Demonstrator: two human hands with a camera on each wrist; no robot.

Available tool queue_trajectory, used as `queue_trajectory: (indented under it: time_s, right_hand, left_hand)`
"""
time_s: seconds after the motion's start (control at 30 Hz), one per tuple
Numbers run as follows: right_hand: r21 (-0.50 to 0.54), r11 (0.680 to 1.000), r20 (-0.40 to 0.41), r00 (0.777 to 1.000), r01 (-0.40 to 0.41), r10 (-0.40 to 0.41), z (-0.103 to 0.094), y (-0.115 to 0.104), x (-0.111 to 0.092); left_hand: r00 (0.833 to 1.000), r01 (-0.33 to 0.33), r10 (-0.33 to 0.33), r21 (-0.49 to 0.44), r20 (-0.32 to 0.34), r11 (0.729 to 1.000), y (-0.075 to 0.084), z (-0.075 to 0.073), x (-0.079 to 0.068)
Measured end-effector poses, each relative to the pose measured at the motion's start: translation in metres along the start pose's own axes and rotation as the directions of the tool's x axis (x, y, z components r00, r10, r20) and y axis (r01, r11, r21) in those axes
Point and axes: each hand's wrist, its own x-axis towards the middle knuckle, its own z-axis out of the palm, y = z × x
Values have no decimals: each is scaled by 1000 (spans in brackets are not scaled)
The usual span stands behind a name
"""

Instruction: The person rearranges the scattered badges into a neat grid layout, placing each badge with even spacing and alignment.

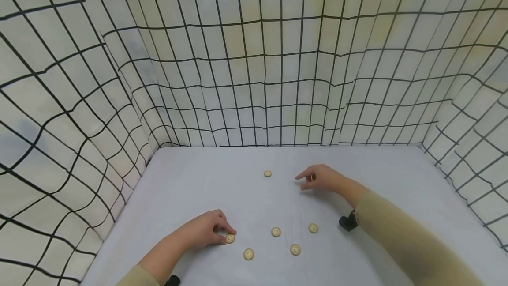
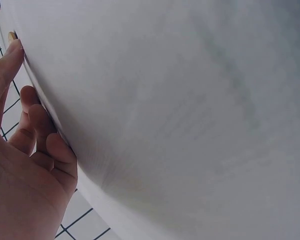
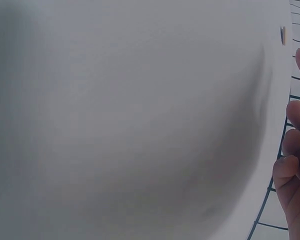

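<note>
On the left of the white surface, my left hand (image 1: 205, 229) pinches a round beige button (image 1: 230, 238) between thumb and forefinger. That button (image 2: 11, 37) shows at the thumb tip in the left wrist view, where the other fingers (image 2: 41, 120) curl loosely at the cloth. My right hand (image 1: 323, 178) hovers farther back on the right, thumb and forefinger apart, holding nothing. To its left lies a single far button (image 1: 267, 173). In the right wrist view a button (image 3: 283, 35) appears edge-on beyond the fingertips.
Between and in front of the hands lie more buttons: one near the left hand (image 1: 248, 254), a middle one (image 1: 275, 231), a front one (image 1: 295, 249) and a right one (image 1: 313, 228). White walls with a black grid (image 1: 254, 69) enclose the white table (image 1: 198, 180).
</note>
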Motion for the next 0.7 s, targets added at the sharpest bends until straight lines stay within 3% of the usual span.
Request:
queue_trajectory:
  time_s: [0.37,0.57,0.7]
  right_hand:
    - [-10,994,51,992,112,-112,7,8,-30]
    - [-16,979,82,976,202,-200,15,12,-48]
    - [-12,977,105,972,214,-212,21,10,-61]
  left_hand:
    - [1000,-12,12,-17,2,1000,-1,1,1]
    - [1000,-17,17,-16,4,1000,-4,1,3]
    - [1000,-10,10,-20,6,1000,-3,1,2]
